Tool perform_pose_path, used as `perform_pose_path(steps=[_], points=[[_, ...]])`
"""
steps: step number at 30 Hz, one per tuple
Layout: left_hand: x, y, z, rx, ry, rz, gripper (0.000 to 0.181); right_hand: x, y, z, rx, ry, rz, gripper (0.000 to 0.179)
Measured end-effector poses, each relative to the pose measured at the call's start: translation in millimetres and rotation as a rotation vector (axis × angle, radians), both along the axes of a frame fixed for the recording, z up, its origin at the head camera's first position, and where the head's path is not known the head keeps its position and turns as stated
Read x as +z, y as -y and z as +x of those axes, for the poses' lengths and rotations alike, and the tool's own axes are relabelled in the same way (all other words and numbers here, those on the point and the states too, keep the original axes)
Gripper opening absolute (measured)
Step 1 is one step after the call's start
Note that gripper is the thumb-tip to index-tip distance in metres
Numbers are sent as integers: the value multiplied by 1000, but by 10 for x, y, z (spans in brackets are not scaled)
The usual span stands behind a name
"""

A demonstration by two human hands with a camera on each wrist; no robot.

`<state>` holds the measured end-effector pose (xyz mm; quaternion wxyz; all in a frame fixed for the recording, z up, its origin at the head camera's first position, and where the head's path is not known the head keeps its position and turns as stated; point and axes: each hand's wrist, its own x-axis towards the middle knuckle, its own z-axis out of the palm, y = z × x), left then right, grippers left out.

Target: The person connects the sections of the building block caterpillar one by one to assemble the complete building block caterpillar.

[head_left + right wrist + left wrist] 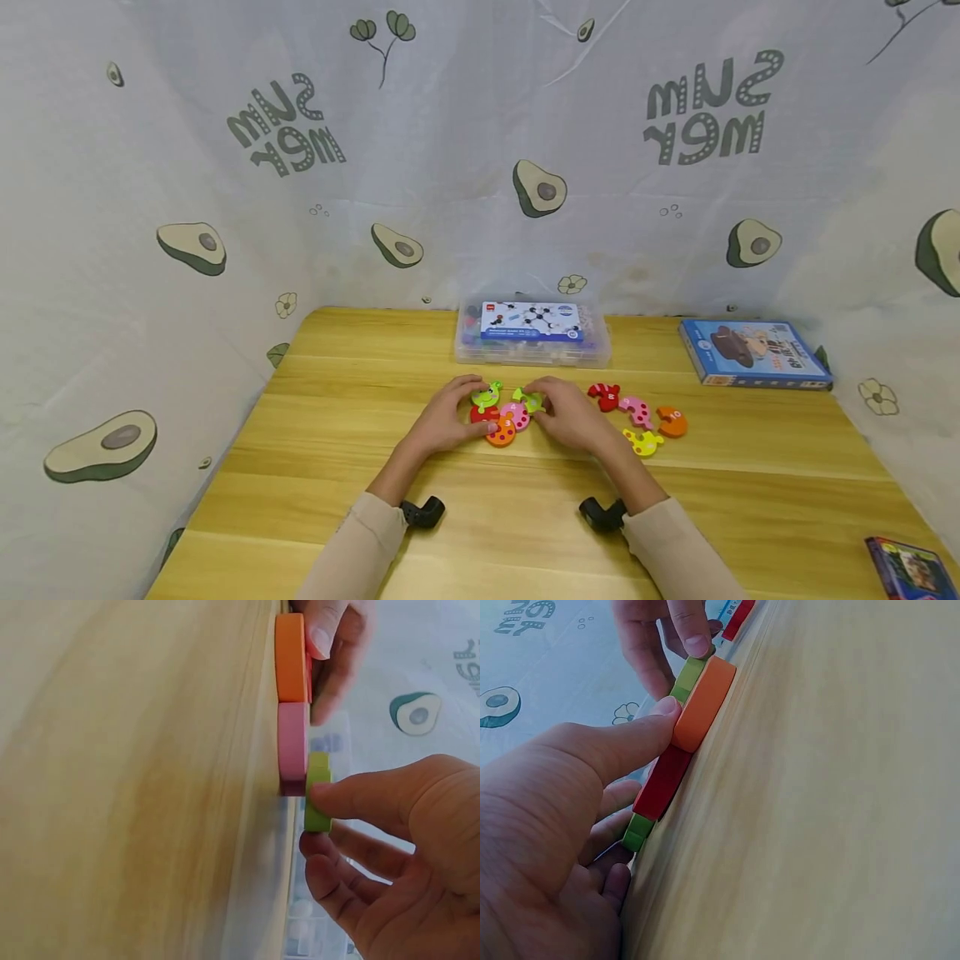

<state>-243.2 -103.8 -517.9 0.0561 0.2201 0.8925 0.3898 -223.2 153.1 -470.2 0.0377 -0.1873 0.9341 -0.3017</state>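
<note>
Joined caterpillar puzzle pieces lie flat on the table: a green smiling head (487,395), a red piece (662,782), an orange piece (501,432) and a pink piece (515,416). My left hand (446,422) holds this group from the left, thumb on the orange piece and fingers by the head. With thumb and fingers, my right hand (573,414) pinches a green piece (319,796) at the pink one's far right side. In the right wrist view this green piece sits slightly higher than the pink piece. Its underside is hidden.
Right of my right hand lie loose red (606,397), pink (637,412), orange (672,422) and yellow (643,442) pieces. A clear plastic case (534,356) stands at the back, a blue box (765,354) at back right. Another small box (915,571) is near right.
</note>
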Motion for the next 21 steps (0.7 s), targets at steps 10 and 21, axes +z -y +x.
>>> perform_pose_path(steps=[10,21], points=[[25,4,1,-23,-9,-4,68,-31,9,-48,-18,47,37,36],[54,-9,49,-42,-30,-42,75,-20,-143,-20,36,23,-50,38]])
